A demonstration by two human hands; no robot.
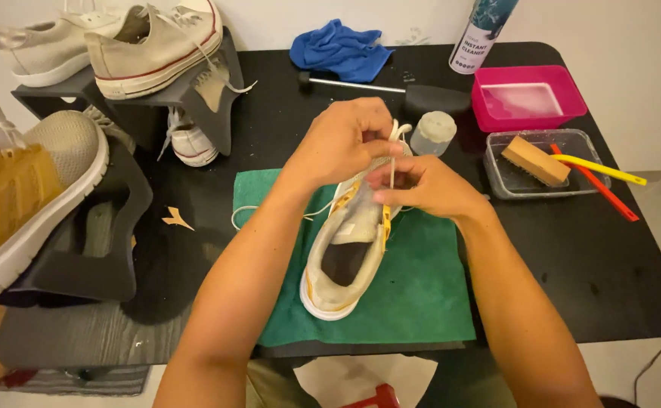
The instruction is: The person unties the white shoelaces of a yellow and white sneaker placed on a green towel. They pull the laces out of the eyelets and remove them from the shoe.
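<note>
Sneaker (345, 257), white with yellow trim, lies on a green cloth (428, 295) in the middle of the black counter (617, 279), heel toward the person and toe away. In the head view, both hands meet over the shoe's front end. The left hand (342, 143) is closed around the white shoelace (397, 136), fingers pinched on a loop that stands up just above the knuckles. The right hand (428, 185) is also closed, its fingertips pressed on the same lace just beside the left hand, at the yellow eyelet strip. A loose end of the lace trails off to the left across the cloth.

Beyond the hands sits a small clear bottle (432, 132), with a dark-handled brush (391, 91) and a crumpled blue rag (338, 49) farther back. A spray can (481, 34) stands at the far edge beside a pink tub (527, 98) of liquid. Near the right hand, well apart from it, a clear tray (515, 181) holds a wooden brush (534, 160), with a yellow-handled tool (599, 170) and a red-handled tool (599, 193) leaning over its rim.

On the left, black stands carry other shoes: 2 pale canvas sneakers (149, 45) at the back and a yellow-and-grey sneaker (28, 196) in front
</note>
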